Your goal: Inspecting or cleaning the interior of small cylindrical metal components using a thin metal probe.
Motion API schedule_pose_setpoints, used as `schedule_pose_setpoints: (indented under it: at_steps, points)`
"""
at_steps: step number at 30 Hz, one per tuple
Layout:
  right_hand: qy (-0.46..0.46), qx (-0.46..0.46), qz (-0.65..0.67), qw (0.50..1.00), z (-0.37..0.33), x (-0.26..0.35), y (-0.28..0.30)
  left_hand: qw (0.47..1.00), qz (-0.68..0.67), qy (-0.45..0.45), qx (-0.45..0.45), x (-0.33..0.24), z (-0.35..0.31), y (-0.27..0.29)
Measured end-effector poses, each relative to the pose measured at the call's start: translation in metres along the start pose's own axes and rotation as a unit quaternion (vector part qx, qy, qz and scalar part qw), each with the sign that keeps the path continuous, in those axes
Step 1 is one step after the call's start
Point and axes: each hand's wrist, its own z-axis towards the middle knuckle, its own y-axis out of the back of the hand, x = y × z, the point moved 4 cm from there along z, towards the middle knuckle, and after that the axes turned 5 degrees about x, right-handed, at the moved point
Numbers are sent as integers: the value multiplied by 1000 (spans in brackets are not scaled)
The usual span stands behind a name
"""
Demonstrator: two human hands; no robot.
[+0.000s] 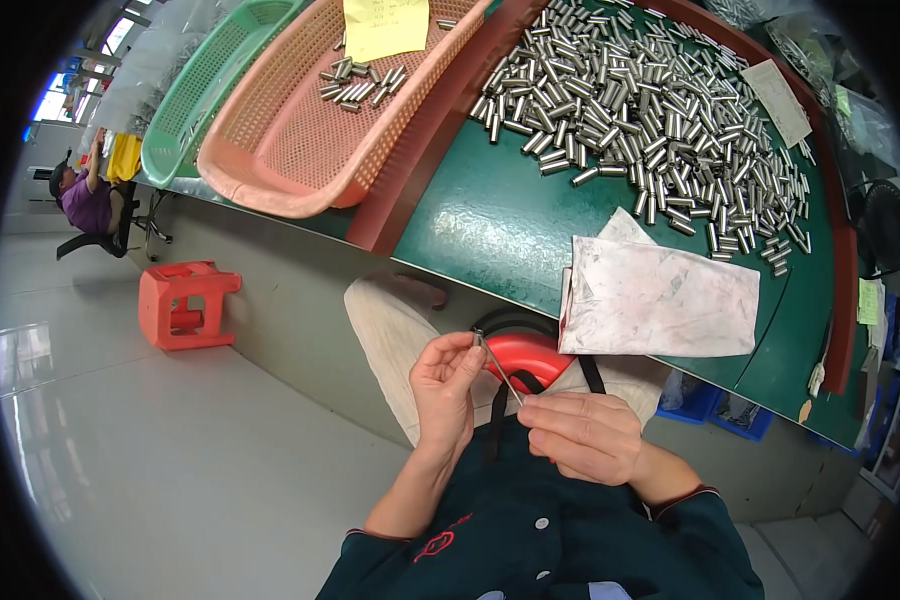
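Observation:
My left hand (pixel 445 390) pinches a small metal cylinder (pixel 478 340) between thumb and forefinger, held over my lap. My right hand (pixel 585 435) grips a thin metal rod (pixel 500 375) whose tip points into the cylinder's end. Both hands are close together, below the front edge of the green table (pixel 490 225). A large heap of the same shiny metal cylinders (pixel 640 110) lies on the table top. A few more cylinders (pixel 360 82) rest in a pink plastic basket (pixel 300 140) at the left.
A stained white cloth (pixel 660 300) hangs over the table edge. A green basket (pixel 205 90) sits beside the pink one, with a yellow paper note (pixel 385 25) on it. A red stool (pixel 180 305) stands on the grey floor. Another person (pixel 85 195) sits far left. A red seat (pixel 525 355) is under me.

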Motion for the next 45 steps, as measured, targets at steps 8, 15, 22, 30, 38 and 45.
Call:
schedule_pose_setpoints:
  at_steps: [8, 15, 22, 30, 38, 45]
  points:
    - [-6, -24, 32, 999, -9, -3, -7, 1000, 2, -18, -7, 5, 0, 2]
    - [78, 19, 65, 995, -2, 9, -3, 995, -26, -56, -74, 5, 10, 11]
    - [26, -17, 33, 999, -4, -2, 3, 998, -29, -61, -15, 5, 6, 4]
    - [8, -28, 46, 999, -4, -3, 1, 999, -4, -42, -15, 7, 3, 2]
    - [-1, -28, 41, 999, -3, -4, 1, 999, 12, -42, -16, 7, 2, 3]
    - [-48, -77, 45, 995, -4, -9, 2, 990, 86, -114, 6, -2, 2, 2]
